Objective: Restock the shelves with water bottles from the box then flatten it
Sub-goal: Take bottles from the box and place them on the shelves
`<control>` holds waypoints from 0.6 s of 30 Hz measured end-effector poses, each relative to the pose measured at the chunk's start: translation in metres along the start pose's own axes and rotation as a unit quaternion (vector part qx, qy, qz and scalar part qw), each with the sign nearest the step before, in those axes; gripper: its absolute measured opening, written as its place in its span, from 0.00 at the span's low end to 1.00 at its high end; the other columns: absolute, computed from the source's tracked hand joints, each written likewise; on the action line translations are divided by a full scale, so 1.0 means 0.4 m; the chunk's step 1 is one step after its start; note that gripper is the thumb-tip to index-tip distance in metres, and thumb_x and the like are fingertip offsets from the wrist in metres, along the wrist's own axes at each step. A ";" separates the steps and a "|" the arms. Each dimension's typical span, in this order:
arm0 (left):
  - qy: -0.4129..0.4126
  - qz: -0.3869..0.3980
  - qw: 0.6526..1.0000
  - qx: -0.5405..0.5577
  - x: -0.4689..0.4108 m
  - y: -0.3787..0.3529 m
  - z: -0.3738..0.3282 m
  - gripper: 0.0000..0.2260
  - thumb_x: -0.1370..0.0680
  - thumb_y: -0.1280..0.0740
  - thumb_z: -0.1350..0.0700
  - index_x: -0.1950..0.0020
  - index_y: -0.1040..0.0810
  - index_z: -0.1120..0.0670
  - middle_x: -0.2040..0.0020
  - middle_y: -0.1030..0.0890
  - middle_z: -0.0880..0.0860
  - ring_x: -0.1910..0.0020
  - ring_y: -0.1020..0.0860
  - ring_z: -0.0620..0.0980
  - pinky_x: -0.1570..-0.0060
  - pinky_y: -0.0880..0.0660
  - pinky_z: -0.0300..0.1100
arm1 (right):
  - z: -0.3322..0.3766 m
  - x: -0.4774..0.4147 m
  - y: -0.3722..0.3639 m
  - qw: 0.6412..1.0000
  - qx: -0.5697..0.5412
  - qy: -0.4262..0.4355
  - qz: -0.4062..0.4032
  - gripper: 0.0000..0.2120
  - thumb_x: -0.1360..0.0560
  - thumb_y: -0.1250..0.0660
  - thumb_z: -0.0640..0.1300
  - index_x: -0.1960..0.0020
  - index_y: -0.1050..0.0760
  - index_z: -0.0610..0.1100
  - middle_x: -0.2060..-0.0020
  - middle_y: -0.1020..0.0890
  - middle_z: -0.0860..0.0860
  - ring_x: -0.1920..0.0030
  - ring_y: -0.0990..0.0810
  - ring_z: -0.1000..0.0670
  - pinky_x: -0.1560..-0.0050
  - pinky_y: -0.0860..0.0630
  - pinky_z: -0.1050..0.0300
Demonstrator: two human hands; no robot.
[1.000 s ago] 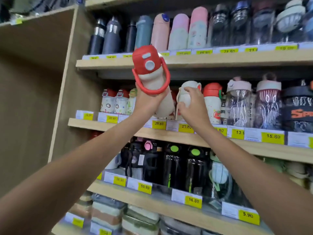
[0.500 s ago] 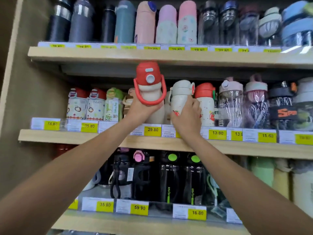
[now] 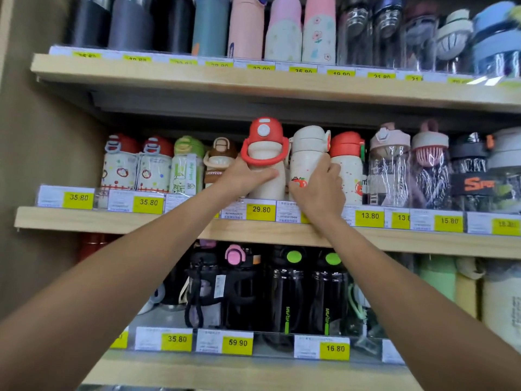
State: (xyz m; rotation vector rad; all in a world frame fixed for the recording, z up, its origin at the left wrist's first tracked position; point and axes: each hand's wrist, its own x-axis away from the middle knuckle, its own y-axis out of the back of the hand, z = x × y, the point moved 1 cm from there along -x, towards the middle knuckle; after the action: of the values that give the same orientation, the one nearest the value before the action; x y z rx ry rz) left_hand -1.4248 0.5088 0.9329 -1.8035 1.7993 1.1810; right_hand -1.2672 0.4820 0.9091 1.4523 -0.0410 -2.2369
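Note:
My left hand [image 3: 243,177] grips a cream water bottle with a red lid and red loop handle [image 3: 264,142]; it stands upright on the middle shelf [image 3: 112,220], above the 29.80 price tag. Right beside it, my right hand [image 3: 318,187] is wrapped around a cream bottle with a white lid [image 3: 308,149] and an apple print. The two bottles stand side by side, nearly touching. The box is out of view.
Bottles crowd the middle shelf on both sides: printed kids' bottles [image 3: 138,165] to the left, a red-lidded one [image 3: 346,156] and clear ones [image 3: 390,167] to the right. The upper shelf [image 3: 282,83] hangs low overhead. Black bottles [image 3: 284,289] fill the shelf below.
My left hand has brought the red-lidded bottle down from in front of the upper shelf into the middle shelf row. My right hand has stayed on the white-lidded bottle. The camera has moved closer.

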 end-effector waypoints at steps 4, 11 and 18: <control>0.027 0.020 0.999 -0.012 0.002 0.006 -0.001 0.23 0.30 0.27 0.46 0.37 0.24 0.50 0.44 0.19 0.47 0.45 0.22 0.45 0.47 0.24 0.38 | -0.012 -0.007 0.005 1.000 0.005 0.010 0.012 0.37 0.29 0.31 0.53 0.28 0.45 0.42 0.36 0.33 0.42 0.38 0.30 0.38 0.52 0.30 0.48; 0.038 -0.002 0.994 -0.106 0.027 0.003 -0.024 0.22 0.26 0.32 0.43 0.36 0.26 0.52 0.44 0.21 0.49 0.43 0.24 0.50 0.44 0.28 0.42 | -0.014 -0.008 0.015 0.998 0.018 0.026 0.048 0.41 0.27 0.32 0.55 0.25 0.50 0.41 0.34 0.35 0.42 0.36 0.30 0.39 0.51 0.30 0.47; 0.050 -0.134 0.935 -0.326 0.098 -0.041 -0.041 0.27 0.26 0.35 0.39 0.39 0.31 0.59 0.42 0.22 0.59 0.41 0.24 0.60 0.47 0.30 0.49 | -0.042 -0.012 0.066 0.990 -0.048 0.056 0.119 0.24 0.27 0.32 0.51 0.38 0.33 0.39 0.42 0.26 0.42 0.43 0.26 0.42 0.49 0.30 0.52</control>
State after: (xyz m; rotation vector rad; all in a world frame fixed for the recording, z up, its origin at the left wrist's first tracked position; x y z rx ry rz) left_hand -1.4097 0.4733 0.9089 -2.4013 1.2118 1.7252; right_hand -1.2413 0.4640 0.9130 1.4379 -0.0666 -1.9390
